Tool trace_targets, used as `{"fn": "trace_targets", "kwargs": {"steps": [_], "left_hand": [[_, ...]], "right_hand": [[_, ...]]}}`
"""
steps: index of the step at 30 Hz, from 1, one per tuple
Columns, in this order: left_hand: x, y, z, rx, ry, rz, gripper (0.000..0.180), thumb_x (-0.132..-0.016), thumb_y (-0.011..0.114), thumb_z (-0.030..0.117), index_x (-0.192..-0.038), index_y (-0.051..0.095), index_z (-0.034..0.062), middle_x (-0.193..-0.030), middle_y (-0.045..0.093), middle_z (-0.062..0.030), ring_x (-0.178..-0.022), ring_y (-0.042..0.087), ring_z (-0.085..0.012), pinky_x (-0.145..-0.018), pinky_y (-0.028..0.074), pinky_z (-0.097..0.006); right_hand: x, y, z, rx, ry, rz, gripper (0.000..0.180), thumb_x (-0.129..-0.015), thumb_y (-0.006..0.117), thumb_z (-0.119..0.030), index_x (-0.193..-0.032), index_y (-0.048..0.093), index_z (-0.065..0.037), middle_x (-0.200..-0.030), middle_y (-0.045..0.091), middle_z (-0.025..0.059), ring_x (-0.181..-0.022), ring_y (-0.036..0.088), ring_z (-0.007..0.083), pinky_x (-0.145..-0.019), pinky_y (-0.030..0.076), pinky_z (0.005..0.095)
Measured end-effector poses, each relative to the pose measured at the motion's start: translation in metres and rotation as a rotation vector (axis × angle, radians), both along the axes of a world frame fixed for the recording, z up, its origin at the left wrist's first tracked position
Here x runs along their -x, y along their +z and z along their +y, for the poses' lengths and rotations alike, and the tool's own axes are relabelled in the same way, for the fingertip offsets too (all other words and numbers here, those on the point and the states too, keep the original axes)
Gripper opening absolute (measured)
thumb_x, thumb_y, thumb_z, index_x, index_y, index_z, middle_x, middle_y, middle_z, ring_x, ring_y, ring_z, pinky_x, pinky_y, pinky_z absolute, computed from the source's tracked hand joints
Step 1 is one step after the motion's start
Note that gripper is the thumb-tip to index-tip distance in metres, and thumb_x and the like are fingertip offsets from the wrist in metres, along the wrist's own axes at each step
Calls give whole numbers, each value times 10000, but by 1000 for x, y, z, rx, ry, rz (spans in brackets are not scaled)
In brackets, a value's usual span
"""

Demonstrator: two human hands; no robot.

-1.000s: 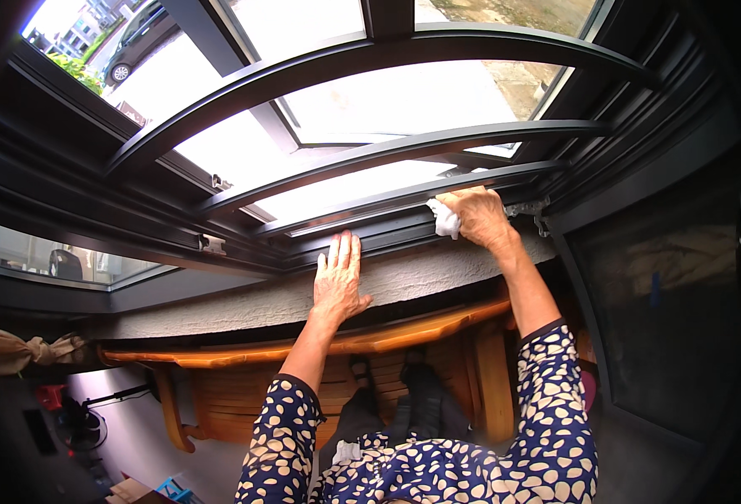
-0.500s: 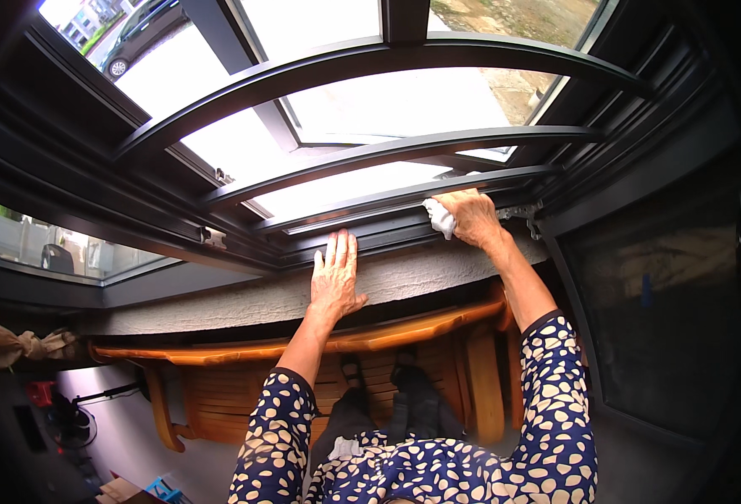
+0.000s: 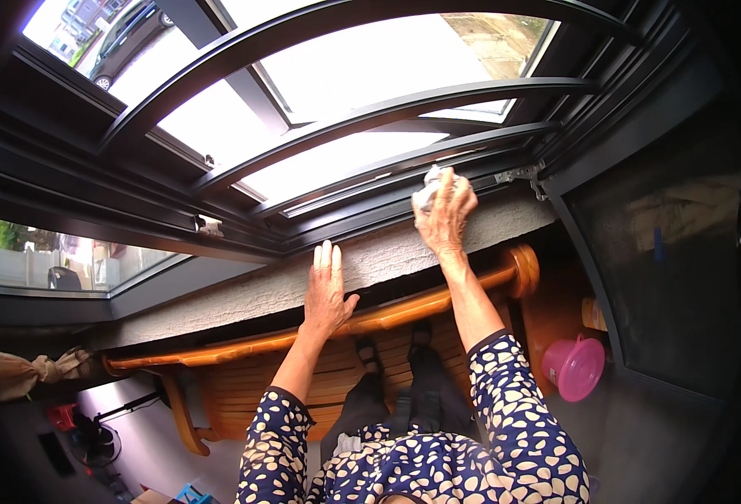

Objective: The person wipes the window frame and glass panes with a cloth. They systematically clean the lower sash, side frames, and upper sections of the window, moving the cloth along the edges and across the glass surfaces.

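My right hand [image 3: 448,215] grips a crumpled white cloth [image 3: 428,191] at the lower rail of a dark window frame [image 3: 362,208]. The cloth lies against the rail or just over it; exact contact is hard to see. My left hand [image 3: 326,290] rests with fingers stretched out on the rough pale sill [image 3: 396,252], its fingertips close to the frame's lower edge. Dark horizontal bars [image 3: 387,111] cross the window opening above both hands. A metal hinge [image 3: 522,175] sits on the frame to the right of my right hand.
Below the sill stands a wooden bench [image 3: 278,403] with a rounded top rail, my feet on its slats. A pink lidded bucket [image 3: 579,370] is at the right, beside an opened dark window panel [image 3: 664,277]. A knotted curtain [image 3: 30,374] hangs at the left.
My right hand has moved left and toward me with the cloth. My left hand has slid down from the frame onto the sill. The view has shifted, bringing the pink bucket into sight.
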State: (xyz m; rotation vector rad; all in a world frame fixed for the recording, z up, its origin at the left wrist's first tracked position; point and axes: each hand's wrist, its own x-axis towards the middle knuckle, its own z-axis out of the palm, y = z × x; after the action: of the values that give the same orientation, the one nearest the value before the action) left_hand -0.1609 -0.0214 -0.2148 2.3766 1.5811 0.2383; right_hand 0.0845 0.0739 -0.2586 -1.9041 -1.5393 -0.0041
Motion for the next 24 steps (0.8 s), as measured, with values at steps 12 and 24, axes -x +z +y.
{"fn": "trace_targets", "kwargs": {"steps": [12,24], "left_hand": [[19,1,-13,-23,54,-132,875,-701,783,151,-1431,315,32,-1501,190,-241,-1403,187,-423,-1147,237,-471],[59,21,-17,-388,576,-516,874,-736,745,43,-1451,242,60,-1412,208,-170,-1253,373,-312,-951,445,-446]], "right_hand": [[96,15,-26,-179,408,-26,343,-743,697,-112,-1085,661,-113,-1162,498,137,-1056,466,311,-779,553,381],[-19,10,14,-188,-308,206,399,-784,711,-204,-1148,550,-226,-937,554,33,-914,538,200,-870,349,391]]}}
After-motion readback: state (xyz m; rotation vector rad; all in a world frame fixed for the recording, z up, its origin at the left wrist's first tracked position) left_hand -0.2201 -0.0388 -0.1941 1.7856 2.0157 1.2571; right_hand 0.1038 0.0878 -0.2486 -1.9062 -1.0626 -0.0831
